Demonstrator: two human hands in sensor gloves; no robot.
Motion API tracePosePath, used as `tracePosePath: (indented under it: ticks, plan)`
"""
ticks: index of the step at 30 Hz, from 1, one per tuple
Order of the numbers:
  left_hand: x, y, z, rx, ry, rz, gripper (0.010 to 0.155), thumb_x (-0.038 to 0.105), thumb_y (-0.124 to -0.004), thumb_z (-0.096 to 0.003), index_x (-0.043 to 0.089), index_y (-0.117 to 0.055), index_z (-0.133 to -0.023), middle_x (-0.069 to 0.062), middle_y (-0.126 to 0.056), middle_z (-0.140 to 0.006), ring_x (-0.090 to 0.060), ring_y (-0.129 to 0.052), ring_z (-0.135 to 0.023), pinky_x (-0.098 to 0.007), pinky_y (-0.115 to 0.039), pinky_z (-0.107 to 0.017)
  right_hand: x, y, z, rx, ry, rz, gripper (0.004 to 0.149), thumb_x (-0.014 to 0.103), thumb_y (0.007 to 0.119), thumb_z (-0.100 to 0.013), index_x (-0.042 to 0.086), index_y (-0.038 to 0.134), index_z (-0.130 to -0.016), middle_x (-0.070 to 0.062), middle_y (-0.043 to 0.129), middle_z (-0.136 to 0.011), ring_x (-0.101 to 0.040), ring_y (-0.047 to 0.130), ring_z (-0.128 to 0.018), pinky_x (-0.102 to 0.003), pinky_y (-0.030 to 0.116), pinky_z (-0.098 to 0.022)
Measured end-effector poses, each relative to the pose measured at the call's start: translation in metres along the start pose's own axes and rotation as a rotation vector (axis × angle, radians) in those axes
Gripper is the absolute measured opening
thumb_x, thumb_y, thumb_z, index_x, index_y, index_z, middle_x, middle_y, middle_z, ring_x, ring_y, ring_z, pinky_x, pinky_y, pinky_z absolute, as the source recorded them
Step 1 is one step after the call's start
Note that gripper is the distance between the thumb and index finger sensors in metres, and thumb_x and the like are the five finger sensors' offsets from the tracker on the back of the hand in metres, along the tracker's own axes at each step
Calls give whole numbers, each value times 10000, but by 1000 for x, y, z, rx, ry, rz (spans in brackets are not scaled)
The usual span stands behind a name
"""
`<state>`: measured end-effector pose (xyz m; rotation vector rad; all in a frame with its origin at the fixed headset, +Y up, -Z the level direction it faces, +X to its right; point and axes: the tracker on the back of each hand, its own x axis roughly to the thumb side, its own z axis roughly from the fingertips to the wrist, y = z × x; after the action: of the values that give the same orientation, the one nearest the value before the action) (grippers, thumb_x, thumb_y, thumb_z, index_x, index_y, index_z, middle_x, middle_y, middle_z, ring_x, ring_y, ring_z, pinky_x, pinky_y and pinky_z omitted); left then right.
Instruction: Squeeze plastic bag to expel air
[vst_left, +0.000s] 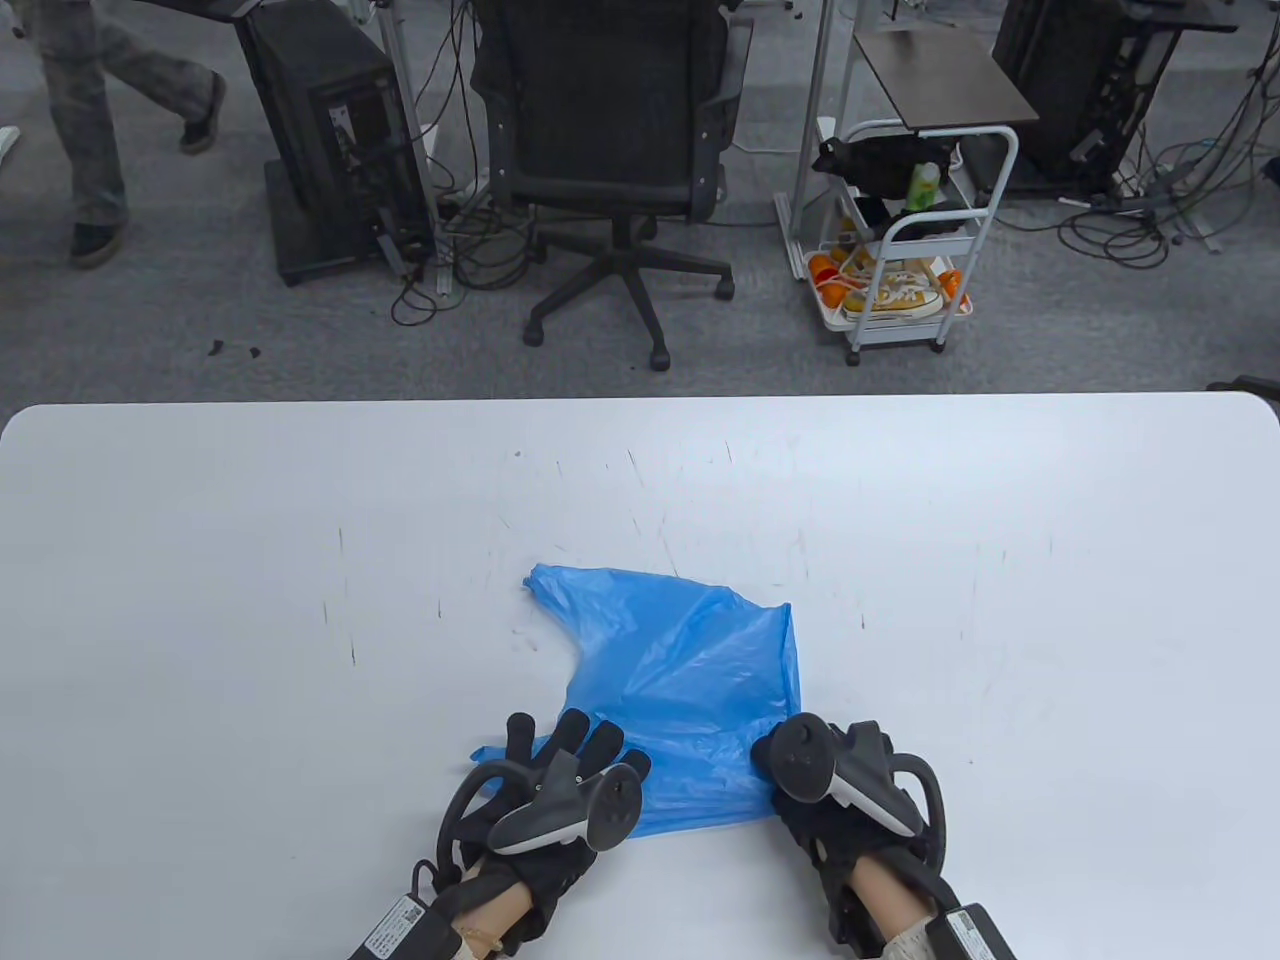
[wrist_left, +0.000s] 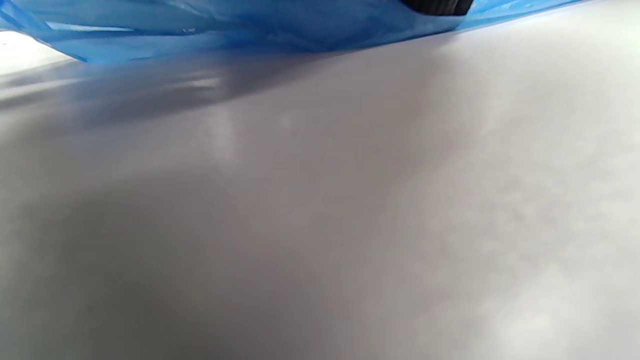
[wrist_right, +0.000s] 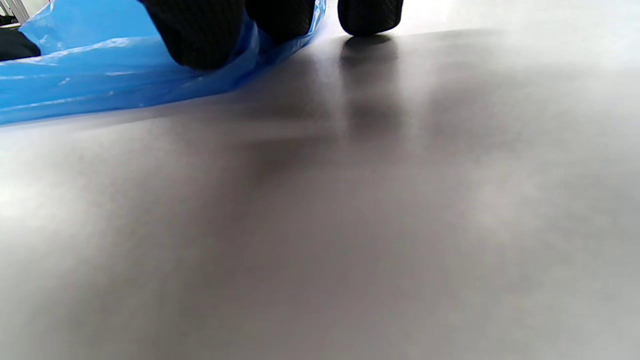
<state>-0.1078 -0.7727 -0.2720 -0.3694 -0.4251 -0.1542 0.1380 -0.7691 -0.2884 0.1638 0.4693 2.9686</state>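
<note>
A blue plastic bag (vst_left: 680, 680) lies mostly flat and crumpled on the white table (vst_left: 250, 600), near its front edge. My left hand (vst_left: 570, 760) rests on the bag's near left corner with its fingers spread flat. My right hand (vst_left: 800, 770) presses on the bag's near right corner. In the right wrist view two fingertips (wrist_right: 205, 35) press down on the blue film (wrist_right: 75, 85) and one fingertip touches bare table beside it. In the left wrist view the bag (wrist_left: 225, 25) shows along the top edge, with one fingertip (wrist_left: 435, 5) on it.
Beyond the table's far edge stand a black office chair (vst_left: 610, 150), computer towers, and a white cart (vst_left: 900, 250) with shoes and oranges. A person (vst_left: 90, 110) walks at the far left.
</note>
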Motion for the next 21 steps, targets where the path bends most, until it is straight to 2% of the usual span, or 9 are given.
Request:
tracePosePath:
  ticks: [1,3,9,16,21]
  plan:
    - [-2,0,0,-12,0,-13,615,416,-639,-513,458,-418,-1085,77,-389,-1236,-293,-349,-1171,-703,-193,-770,1,0,0,0,0,17,546,308,723,-501,352,578,-1026,94,511,-1158,-347,428,-1071,-695,287,-709]
    - [-6,0,2,-22,2,-16,611,420,-637,-513,471,-415,-1080,81,-385,-1235,-279,-436,-1157,-690,-233,-779,2,0,0,0,1,40,549,303,725,-500,357,570,-1024,99,503,-1159,-340,435,-1071,-696,293,-708]
    - [-30,1,11,-58,75,-25,603,418,-668,-505,485,-447,-1062,100,-425,-1220,-222,-516,-1128,-648,-341,-793,2,1,1,-1,15,65,569,293,737,-497,371,538,-1025,114,476,-1158,-316,425,-1074,-686,306,-711]
    - [-53,-1,20,-110,145,66,598,425,-686,-502,482,-471,-1058,122,-419,-1214,-193,-499,-1126,-636,-359,-791,4,1,1,-11,25,73,569,305,737,-494,367,540,-1024,100,481,-1153,-326,435,-1068,-683,324,-708]
    - [-68,0,27,-138,192,111,605,519,-649,-489,445,-502,-1071,111,-438,-1218,-202,-498,-1130,-645,-367,-785,7,3,0,-4,9,59,565,319,728,-497,364,534,-1026,102,465,-1158,-344,414,-1070,-683,315,-706]
